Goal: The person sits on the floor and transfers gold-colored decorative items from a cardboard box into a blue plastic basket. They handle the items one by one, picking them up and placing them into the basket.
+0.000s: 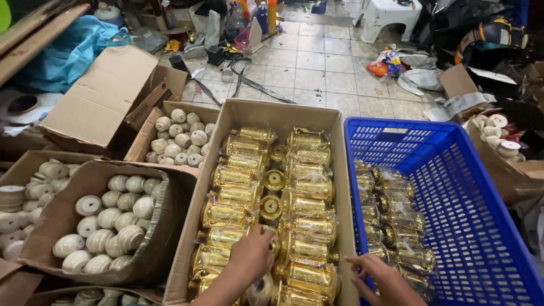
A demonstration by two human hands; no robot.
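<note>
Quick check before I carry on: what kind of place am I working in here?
Probably a small packing or assembly workshop, worked on the floor. Open cardboard boxes hold wrapped gold metal parts and cream knobs, a blue plastic crate holds more, and clutter lies on the tiled floor.

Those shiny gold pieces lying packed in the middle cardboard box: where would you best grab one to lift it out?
Probably from above, around the narrow waist of a gold piece. They lie on their sides in tight rows in the cardboard box, so the ends are blocked by neighbours. The slippery clear wrap favours gripping the waist. The left hand already rests on one from above.
</note>
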